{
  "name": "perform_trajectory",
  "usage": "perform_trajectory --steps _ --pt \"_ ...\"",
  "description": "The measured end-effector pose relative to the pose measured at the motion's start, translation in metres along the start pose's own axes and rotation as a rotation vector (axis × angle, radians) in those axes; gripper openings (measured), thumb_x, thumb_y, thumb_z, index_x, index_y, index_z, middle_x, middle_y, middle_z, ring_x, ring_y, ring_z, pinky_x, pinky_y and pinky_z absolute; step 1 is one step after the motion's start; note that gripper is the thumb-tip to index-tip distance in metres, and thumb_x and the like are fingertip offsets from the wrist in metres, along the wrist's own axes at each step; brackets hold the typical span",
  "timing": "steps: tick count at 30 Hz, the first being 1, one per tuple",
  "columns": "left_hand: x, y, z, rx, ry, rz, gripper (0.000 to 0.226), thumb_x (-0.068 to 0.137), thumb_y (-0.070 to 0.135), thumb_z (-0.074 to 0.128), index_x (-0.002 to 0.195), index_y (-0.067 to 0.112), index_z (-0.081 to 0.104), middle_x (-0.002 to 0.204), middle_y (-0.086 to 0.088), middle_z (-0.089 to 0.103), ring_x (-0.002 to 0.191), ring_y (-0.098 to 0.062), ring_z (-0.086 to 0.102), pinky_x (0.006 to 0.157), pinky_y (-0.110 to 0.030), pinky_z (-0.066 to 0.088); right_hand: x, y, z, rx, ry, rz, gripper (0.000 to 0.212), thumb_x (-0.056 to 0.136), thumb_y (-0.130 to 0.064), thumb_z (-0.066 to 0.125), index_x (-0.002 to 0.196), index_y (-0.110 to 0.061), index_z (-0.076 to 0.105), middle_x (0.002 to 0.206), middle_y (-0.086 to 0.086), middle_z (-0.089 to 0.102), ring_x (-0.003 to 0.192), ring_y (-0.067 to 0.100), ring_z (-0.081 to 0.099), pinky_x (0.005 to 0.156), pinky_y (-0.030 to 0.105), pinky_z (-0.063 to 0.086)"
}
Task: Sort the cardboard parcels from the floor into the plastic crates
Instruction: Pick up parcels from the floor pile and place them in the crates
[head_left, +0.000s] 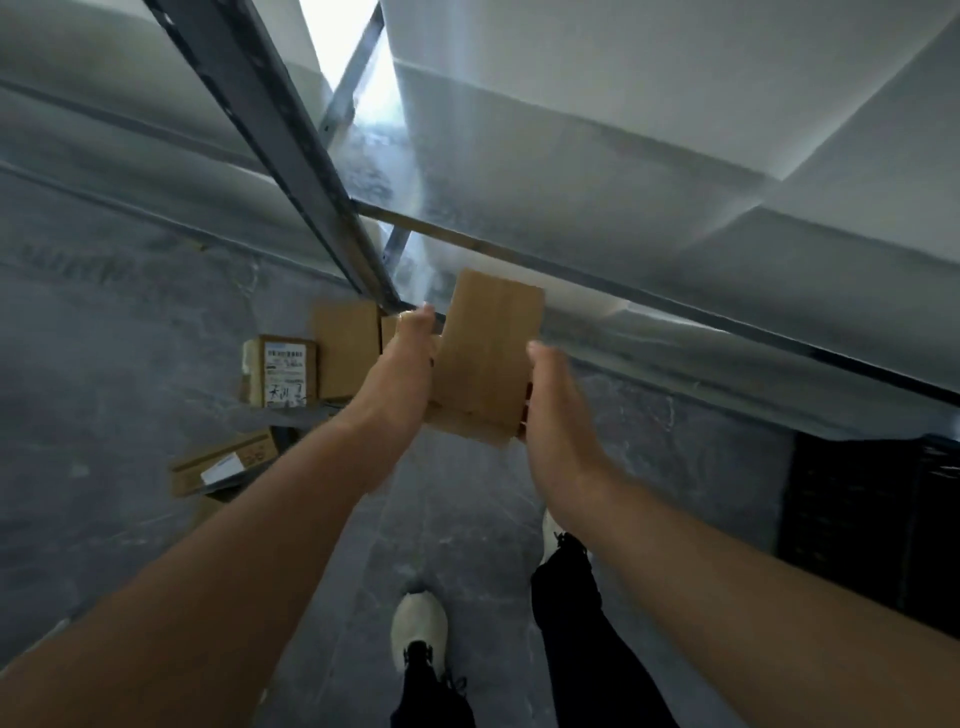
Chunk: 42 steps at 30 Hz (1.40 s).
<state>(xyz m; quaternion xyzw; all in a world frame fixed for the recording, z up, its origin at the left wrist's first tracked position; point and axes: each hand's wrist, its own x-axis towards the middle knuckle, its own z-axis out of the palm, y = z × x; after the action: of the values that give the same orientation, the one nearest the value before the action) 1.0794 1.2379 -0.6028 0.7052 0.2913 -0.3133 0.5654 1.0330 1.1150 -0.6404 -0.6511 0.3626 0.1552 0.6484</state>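
Being held: cardboard parcel (488, 353), centre of the frame, above the floor (130, 374).
Left hand (410, 358): fingers curled on its left edge.
Right hand (558, 415): fingers straight, together, laid against its right edge.

Two bare forearms in shot: left forearm (218, 545), right forearm (727, 566). Lower down, black trousers (571, 623), loose at the ankle. White left shoe (420, 621), rounded toe, and a white right shoe (550, 532) just peeking out.

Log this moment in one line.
parcel: in both hands | left hand: holds edge | right hand: flat on side | floor: more parcels
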Motion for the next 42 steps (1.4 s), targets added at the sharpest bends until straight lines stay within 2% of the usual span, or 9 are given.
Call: perform_trajectory --steps 3,8,14,18,22,24,33,38,42 --pt "-0.047 0.023 -0.023 -0.020 -0.006 0.052 0.067 0.103 0.064 0.027 0.135 0.013 0.057 0.113 -0.008 0.068 0.102 -0.022 0.064 0.077 -0.032 0.047 -0.041 -0.024 0.010 0.017 0.080 -0.048 0.073 0.080 -0.081 0.040 0.106 -0.026 0.080 0.112 0.002 0.079 0.111 0.026 0.073 0.106 0.058 0.055" --pt "-0.143 0.068 -0.063 -0.110 -0.002 0.189 0.059 0.104 0.061 0.030 0.093 0.012 0.062 0.099 -0.004 0.067 0.091 -0.021 0.062 0.092 -0.040 0.049 -0.146 -0.092 0.014 0.109 0.114 -0.209 0.067 0.079 -0.074 0.042 0.107 -0.024 0.076 0.114 0.005 0.077 0.109 0.025 0.072 0.101 0.053 0.058" --pt "-0.264 0.117 -0.085 -0.181 -0.081 0.392 0.048 0.108 0.047 0.029 0.109 0.021 0.069 0.113 -0.002 0.069 0.111 -0.026 0.064 0.101 -0.048 0.050 -0.261 -0.171 -0.018 0.092 0.101 -0.462 0.046 0.107 -0.065 0.045 0.134 -0.030 0.058 0.127 -0.006 0.064 0.100 -0.004 0.063 0.068 0.010 0.052" --pt "-0.334 0.152 -0.081 -0.237 -0.092 0.486 0.047 0.098 0.050 0.036 0.116 0.023 0.070 0.120 -0.002 0.071 0.116 -0.029 0.064 0.100 -0.052 0.051 -0.323 -0.216 -0.049 0.087 0.112 -0.576 0.037 0.104 -0.053 0.061 0.137 -0.041 0.048 0.126 -0.020 0.055 0.099 -0.008 0.058 0.060 -0.004 0.044" --pt "-0.403 0.178 -0.068 -0.319 -0.154 0.575 0.048 0.077 0.053 0.054 0.113 0.028 0.074 0.131 -0.008 0.067 0.122 -0.033 0.062 0.103 -0.054 0.051 -0.379 -0.254 -0.088 0.127 0.126 -0.680 0.045 0.100 -0.052 0.068 0.138 -0.042 0.045 0.118 -0.029 0.053 0.100 -0.008 0.059 0.065 0.005 0.051" --pt "-0.435 0.186 -0.060 -0.324 -0.192 0.643 0.042 0.084 0.046 0.051 0.114 0.026 0.074 0.128 -0.014 0.068 0.119 -0.034 0.065 0.105 -0.053 0.050 -0.405 -0.270 -0.112 0.143 0.119 -0.717 0.052 0.098 -0.053 0.071 0.141 -0.042 0.044 0.121 -0.027 0.054 0.104 -0.004 0.059 0.074 0.012 0.051" --pt "-0.561 0.222 -0.012 -0.412 -0.261 0.812 0.039 0.098 0.031 0.049 0.125 0.007 0.065 0.125 -0.018 0.068 0.110 -0.033 0.069 0.101 -0.045 0.055 -0.504 -0.330 -0.224 0.165 0.115 -0.932 0.053 0.098 -0.047 0.073 0.141 -0.044 0.043 0.124 -0.023 0.056 0.102 -0.001 0.064 0.061 0.003 0.052" --pt "-0.608 0.236 0.008 -0.445 -0.311 0.913 0.032 0.103 0.033 0.047 0.127 0.020 0.064 0.119 -0.014 0.069 0.107 -0.032 0.071 0.092 -0.046 0.059 -0.541 -0.341 -0.258 0.234 0.137 -1.039 0.059 0.105 -0.039 0.067 0.155 -0.051 0.038 0.124 -0.020 0.064 0.099 -0.005 0.070 0.069 0.006 0.055" --pt "-0.637 0.249 0.014 -0.451 -0.374 0.947 0.042 0.095 0.039 0.052 0.129 0.020 0.066 0.117 -0.012 0.069 0.108 -0.032 0.069 0.096 -0.051 0.058 -0.566 -0.348 -0.272 0.216 0.232 -1.140 0.047 0.111 -0.034 0.060 0.154 -0.050 0.051 0.140 -0.010 0.066 0.107 -0.012 0.067 0.076 0.008 0.057"
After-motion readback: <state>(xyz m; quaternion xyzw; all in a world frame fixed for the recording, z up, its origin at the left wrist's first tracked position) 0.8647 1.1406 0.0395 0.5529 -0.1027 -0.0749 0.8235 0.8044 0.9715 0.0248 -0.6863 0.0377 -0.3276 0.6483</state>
